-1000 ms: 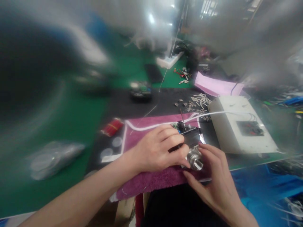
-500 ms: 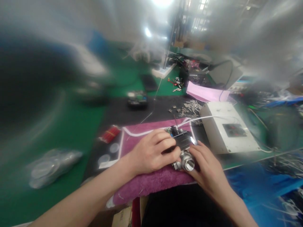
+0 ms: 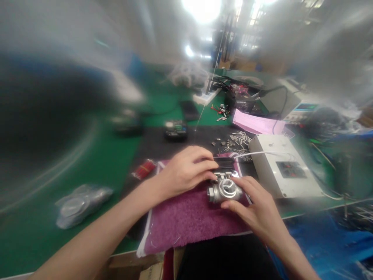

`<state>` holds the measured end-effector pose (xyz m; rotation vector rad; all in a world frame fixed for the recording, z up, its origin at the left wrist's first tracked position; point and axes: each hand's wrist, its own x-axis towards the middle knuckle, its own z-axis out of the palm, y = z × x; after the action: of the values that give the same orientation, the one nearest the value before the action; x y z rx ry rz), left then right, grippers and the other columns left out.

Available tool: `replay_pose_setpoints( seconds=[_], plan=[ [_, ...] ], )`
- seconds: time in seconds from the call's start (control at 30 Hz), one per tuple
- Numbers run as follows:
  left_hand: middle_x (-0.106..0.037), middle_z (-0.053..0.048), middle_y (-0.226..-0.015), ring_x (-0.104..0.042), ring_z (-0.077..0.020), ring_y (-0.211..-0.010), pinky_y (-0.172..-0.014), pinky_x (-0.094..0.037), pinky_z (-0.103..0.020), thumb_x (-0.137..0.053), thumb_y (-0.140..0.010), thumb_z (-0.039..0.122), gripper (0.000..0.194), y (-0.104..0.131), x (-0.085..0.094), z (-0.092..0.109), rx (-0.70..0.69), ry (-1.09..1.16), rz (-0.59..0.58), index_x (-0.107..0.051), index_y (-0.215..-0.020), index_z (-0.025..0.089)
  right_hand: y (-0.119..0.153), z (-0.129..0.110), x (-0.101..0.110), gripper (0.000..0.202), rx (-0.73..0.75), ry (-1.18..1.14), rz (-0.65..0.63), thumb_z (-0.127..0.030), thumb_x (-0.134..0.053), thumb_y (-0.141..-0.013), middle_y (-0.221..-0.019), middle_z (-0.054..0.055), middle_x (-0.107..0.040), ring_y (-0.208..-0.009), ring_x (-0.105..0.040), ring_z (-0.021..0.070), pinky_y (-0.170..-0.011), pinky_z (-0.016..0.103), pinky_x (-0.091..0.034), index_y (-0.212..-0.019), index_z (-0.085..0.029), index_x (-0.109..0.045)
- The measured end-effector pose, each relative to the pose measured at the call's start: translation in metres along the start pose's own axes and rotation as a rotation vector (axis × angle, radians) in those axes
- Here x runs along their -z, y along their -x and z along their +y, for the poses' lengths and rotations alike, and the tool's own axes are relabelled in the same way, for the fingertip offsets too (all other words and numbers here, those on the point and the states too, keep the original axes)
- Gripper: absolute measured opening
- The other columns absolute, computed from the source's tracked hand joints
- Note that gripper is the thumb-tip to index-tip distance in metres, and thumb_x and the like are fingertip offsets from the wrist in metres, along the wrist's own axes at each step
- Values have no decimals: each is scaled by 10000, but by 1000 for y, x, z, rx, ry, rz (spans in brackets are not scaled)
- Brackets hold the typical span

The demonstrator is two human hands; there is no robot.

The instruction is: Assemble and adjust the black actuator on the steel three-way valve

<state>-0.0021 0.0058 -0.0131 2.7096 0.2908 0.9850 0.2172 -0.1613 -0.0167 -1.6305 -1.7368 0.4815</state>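
Observation:
A silver metal ball valve (image 3: 225,190) lies over the purple towel (image 3: 186,221), its round port facing up toward me. Joined to its far side is a black actuator body (image 3: 223,164), with a white cable (image 3: 256,154) running off to the right. My left hand (image 3: 189,171) is closed on the left side of the actuator; its fingertips reach over the black body. My right hand (image 3: 253,198) grips the valve's right end, thumb at the near side and fingers at the far side.
Right of the towel stands a light metal control box (image 3: 287,167). Small metal pins (image 3: 240,138) lie on the black mat (image 3: 154,142). A red packet (image 3: 144,169), a plastic bag of parts (image 3: 83,202), a circuit board unit (image 3: 175,129) and a pink sheet (image 3: 258,123) lie around.
The valve has been turned so its port faces up and its hex end points left. The left hand has shifted away from me along the actuator; the view has shifted slightly.

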Motion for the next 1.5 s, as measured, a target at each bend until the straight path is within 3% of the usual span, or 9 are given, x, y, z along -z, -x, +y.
replay_pose_setpoints(
  seconds=[0.1,0.23,0.4,0.57,0.7,1.13,1.27,1.4,1.5],
  plan=[
    [-645,-117,-1258,-625,-254,-1183,-1036,-555,-438,-735,-974,368,374,4,1,-1,-86,-57,12,-655,-1278,167,1,4,-1,498,10,-20,2,-510,-826,-876,-1124,-6,-632,-997,-611,170,-855,300,-482,-1282,-308,-622],
    [-677,-122,-1287,-625,-274,-1259,-1134,-532,-462,-722,-977,204,347,9,4,3,-202,-211,-5,-641,-1299,104,-1,4,0,490,40,-29,26,-489,-838,-869,-1120,-3,-636,-1009,-612,169,-872,292,-481,-1269,-297,-629],
    [-675,-106,-1330,-618,-264,-1308,-1152,-548,-453,-724,-987,266,396,15,6,5,-171,-199,-7,-618,-1348,141,-1,2,-1,496,46,-30,27,-486,-840,-864,-1115,15,-641,-996,-616,187,-842,304,-494,-1272,-292,-635],
    [-676,-102,-1344,-607,-263,-1328,-1133,-560,-440,-643,-1013,159,345,18,6,3,-168,-185,-4,-604,-1354,119,1,2,-2,503,56,-25,18,-475,-842,-862,-1142,36,-643,-1015,-624,207,-852,326,-511,-1278,-287,-631],
    [-693,-89,-1307,-636,-264,-1284,-1104,-585,-429,-750,-973,296,421,18,4,5,-155,-165,13,-617,-1334,124,1,3,-3,518,56,-15,19,-496,-846,-852,-1120,19,-646,-992,-622,191,-833,315,-510,-1276,-291,-630],
    [-666,-102,-1367,-576,-271,-1378,-1145,-563,-435,-675,-1009,208,355,19,3,6,-152,-176,19,-599,-1347,133,2,0,-4,497,53,-16,48,-500,-836,-861,-1114,18,-658,-996,-632,185,-846,312,-517,-1265,-286,-641],
    [-696,-97,-1309,-629,-270,-1308,-1124,-578,-426,-739,-981,325,420,20,1,8,-144,-172,45,-607,-1330,131,4,1,-5,522,62,7,51,-518,-840,-849,-1132,33,-660,-995,-641,204,-844,330,-528,-1274,-291,-638],
    [-675,-100,-1351,-606,-263,-1343,-1124,-575,-432,-653,-1020,227,355,23,1,8,-112,-161,42,-585,-1362,159,5,2,-5,521,49,-1,46,-508,-840,-852,-1143,45,-659,-1002,-645,218,-851,345,-535,-1281,-294,-637],
    [-648,-155,-1377,-589,-292,-1357,-1171,-532,-502,-666,-1007,477,555,26,-2,10,-96,-56,64,-534,-1406,115,6,2,-4,539,54,3,48,-508,-853,-837,-1131,45,-659,-984,-643,214,-825,338,-542,-1281,-290,-640]
  ],
)
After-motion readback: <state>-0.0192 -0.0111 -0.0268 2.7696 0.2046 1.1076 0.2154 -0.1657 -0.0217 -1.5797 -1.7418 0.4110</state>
